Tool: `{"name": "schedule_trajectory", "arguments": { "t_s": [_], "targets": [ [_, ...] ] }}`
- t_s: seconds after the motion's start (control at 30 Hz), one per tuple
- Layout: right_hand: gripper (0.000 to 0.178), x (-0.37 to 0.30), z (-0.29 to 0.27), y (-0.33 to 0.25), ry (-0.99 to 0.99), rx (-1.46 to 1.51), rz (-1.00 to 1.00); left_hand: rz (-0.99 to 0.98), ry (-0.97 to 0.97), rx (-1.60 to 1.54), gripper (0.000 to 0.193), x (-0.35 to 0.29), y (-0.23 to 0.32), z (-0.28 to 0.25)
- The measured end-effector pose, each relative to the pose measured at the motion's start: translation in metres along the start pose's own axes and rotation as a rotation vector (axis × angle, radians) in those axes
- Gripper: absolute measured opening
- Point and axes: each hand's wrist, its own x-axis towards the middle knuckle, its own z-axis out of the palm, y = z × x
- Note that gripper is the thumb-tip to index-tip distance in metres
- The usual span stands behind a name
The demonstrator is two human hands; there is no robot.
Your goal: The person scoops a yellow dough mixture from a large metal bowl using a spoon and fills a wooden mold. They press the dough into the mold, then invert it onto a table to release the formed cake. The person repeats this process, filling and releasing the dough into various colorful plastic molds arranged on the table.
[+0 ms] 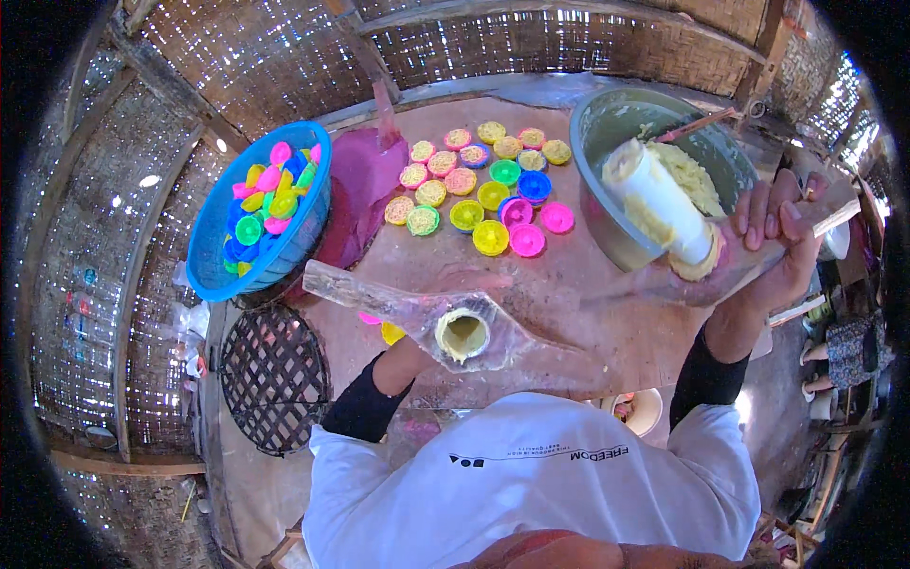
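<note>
My right hand (779, 220) is closed round a wooden bar with a white cylindrical plunger (656, 201). Pale dough clings to the plunger, which is tilted over a grey-green basin (614, 228) at the right. In the basin lies a mass of pale yellow dough (690, 180) with a stick leaning in it. My left hand (406, 362) is closed on the wooden dough press (379, 296), its fingers mostly hidden beneath. The press has a round, hollow opening smeared with dough, facing up.
Small colourful moulds (491, 237) stand mid-table, several topped with pale dough strands. A blue basin (318, 204) of coloured moulds is at the left, beside a pink sheet (365, 180). A dark lattice (275, 379) lies below it. Woven walls enclose the space; another person stands far right.
</note>
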Motion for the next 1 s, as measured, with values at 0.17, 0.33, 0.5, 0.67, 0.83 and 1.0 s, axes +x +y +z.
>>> {"name": "schedule_trajectory", "arguments": {
  "t_s": [0.17,0.33,0.5,0.67,0.83,1.0],
  "targets": [
    [0.019,0.0,-0.02,0.015,0.056,0.055,-0.06,0.063,0.027,-0.14,0.025,-0.002,-0.007,0.014],
    [0.016,0.0,-0.019,0.032,0.245,0.1,-0.125,0.322,0.138,0.159,0.029,0.009,0.03,0.024],
    [0.008,-0.013,-0.048,0.114,0.512,0.046,0.057,0.037,0.292,-0.544,0.034,0.012,0.035,0.041],
    [0.024,-0.077,0.023,0.125,0.374,0.113,0.864,0.648,0.976,-0.655,0.035,0.042,0.079,0.03],
    [0.015,-0.071,-0.029,0.061,-0.618,-0.836,0.679,0.97,0.576,-0.349,0.029,0.031,0.067,-0.031],
    [0.019,-0.016,-0.051,0.011,-0.383,-1.194,0.207,0.767,0.419,-0.327,0.03,0.025,0.059,-0.019]
  ]
}}
